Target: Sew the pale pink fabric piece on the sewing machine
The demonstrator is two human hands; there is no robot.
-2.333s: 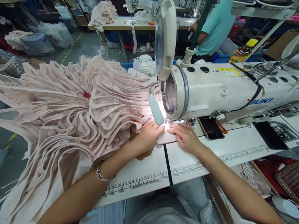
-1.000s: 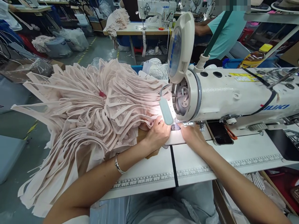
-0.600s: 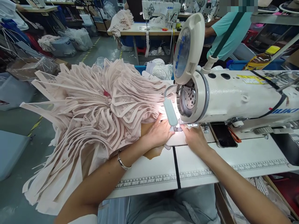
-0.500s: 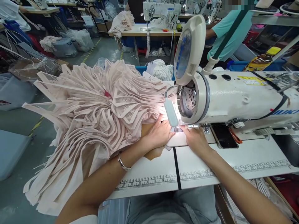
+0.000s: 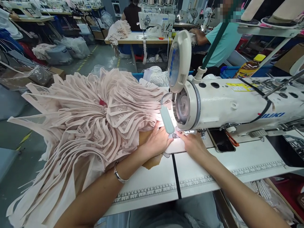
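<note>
Pale pink perforated fabric pieces [image 5: 95, 117], white sewing machine [image 5: 237, 101].

A dark smartphone [image 5: 219, 141] lies flat on the white table [image 5: 237, 164] under the machine arm, just beside orange-handled snips [image 5: 229, 139], and a printed measuring scale [image 5: 147, 192] runs along the table's near edge, crossed by a black line [image 5: 176, 174]. Behind the machine, a yellow-capped bottle of amber liquid [image 5: 249, 66] stands near a person in a teal shirt [image 5: 223, 38]. Farther back, another sewing machine [image 5: 155, 20] sits on a wooden table [image 5: 133, 39] with a heap of pink cloth [image 5: 118, 30], and clear plastic bags [image 5: 73, 47] rest on the grey floor [image 5: 95, 58] to the left.
</note>
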